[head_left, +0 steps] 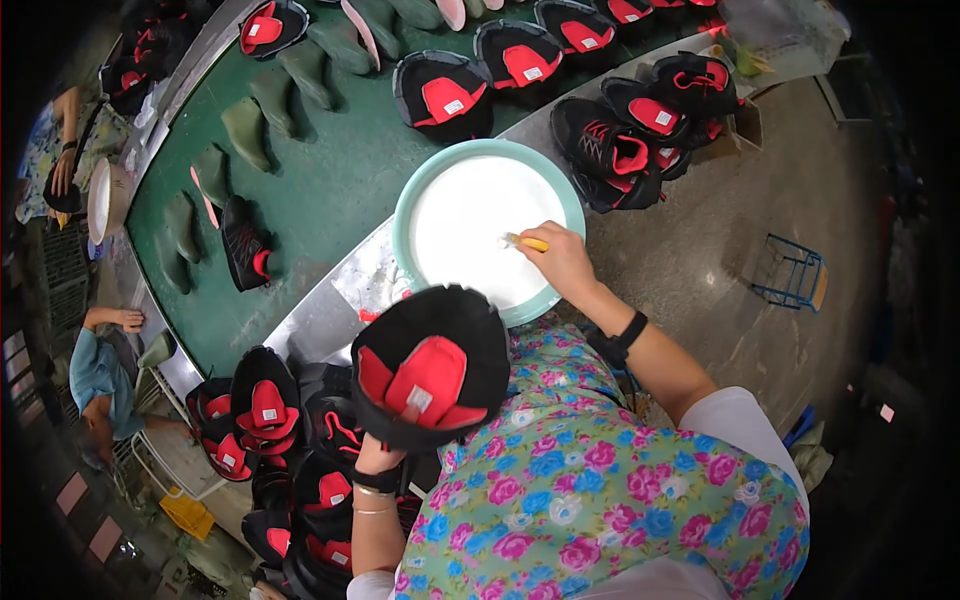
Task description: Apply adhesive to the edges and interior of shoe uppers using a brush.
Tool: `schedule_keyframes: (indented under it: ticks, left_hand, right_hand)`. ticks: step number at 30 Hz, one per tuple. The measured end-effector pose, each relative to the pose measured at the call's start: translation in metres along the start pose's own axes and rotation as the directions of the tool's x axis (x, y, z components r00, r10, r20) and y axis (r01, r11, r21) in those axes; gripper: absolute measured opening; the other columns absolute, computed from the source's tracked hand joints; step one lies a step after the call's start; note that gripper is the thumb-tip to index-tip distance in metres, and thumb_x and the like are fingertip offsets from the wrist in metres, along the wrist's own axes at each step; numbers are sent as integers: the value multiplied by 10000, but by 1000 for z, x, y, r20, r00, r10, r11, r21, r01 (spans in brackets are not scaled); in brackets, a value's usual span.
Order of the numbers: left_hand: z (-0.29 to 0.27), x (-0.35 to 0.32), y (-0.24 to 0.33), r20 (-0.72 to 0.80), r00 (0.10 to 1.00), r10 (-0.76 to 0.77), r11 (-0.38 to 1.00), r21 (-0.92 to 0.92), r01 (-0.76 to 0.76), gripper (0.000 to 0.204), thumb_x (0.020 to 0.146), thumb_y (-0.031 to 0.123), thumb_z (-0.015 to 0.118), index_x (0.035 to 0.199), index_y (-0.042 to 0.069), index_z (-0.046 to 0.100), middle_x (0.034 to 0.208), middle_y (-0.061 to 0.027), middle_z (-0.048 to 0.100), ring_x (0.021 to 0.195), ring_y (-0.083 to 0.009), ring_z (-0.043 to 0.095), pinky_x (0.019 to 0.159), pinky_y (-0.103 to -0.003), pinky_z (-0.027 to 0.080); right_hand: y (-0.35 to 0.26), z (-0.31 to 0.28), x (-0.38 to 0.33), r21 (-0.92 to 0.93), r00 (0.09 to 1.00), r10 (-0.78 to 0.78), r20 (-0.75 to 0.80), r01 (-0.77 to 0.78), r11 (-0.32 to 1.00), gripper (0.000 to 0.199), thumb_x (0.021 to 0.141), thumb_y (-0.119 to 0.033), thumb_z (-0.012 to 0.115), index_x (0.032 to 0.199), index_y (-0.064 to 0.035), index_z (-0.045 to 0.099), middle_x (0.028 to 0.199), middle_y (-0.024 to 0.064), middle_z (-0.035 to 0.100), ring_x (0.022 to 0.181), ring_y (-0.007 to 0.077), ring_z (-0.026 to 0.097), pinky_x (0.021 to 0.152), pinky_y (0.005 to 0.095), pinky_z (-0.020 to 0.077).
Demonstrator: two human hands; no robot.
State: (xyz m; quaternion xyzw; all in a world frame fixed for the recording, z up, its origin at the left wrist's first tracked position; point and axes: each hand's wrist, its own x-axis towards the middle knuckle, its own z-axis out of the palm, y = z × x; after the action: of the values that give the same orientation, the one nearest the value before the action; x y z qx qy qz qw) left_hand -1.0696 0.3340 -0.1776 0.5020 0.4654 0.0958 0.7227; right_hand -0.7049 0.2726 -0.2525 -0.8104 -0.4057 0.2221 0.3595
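Brush dipped while shoe upper waits raised

Fingers of the right hand (565, 262) pinch a small yellow-handled brush (527, 242), its tip down in the white liquid of the teal-rimmed basin (412, 198), probably to load it. The left hand (378, 458) is wrapped around the base of a black-and-red shoe upper (430, 368), holding it up just beside the basin, opening toward the camera, probably so the brush has a short way to reach it. More uppers (265, 415) lie stacked by the left forearm; others ride the green conveyor belt (330, 190) beyond, beside green shoe lasts (246, 130).
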Motion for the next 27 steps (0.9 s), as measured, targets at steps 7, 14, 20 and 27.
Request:
schedule_keyframes:
  ticks: [7,14,20,27]
  left_hand:
    - [25,43,14,132,973,188,908,354,-223,257,901,126,603,1115,-11,564,914,-50,616,853,-143,567,724,-302,462]
    - [50,50,47,75,984,159,954,246,-173,243,870,74,625,1104,14,605,1042,-64,626,984,-173,572,866,-314,447]
    - [44,52,57,-82,993,85,996,20,-84,154,885,102,625,1013,16,621,895,-36,628,783,-120,584,676,-268,468]
    - [35,58,60,-210,972,106,948,-272,-163,115,900,113,616,971,26,644,763,7,595,622,-63,538,539,-222,415]
  right_hand:
    - [-71,-58,-3,292,1000,-8,-19,13,956,222,724,-102,757,930,-35,708,901,102,683,789,207,662,698,286,504]
    - [-89,-52,4,445,996,-81,47,52,894,194,740,-114,758,903,-18,710,882,78,686,787,146,643,709,249,489]
    - [-71,-51,-12,241,977,-12,-213,64,968,146,750,-129,747,770,-1,680,701,82,658,580,170,632,560,270,489]
    - [-108,-64,-34,216,991,133,17,-133,967,205,760,-179,743,714,-1,652,652,77,645,526,132,605,519,272,469]
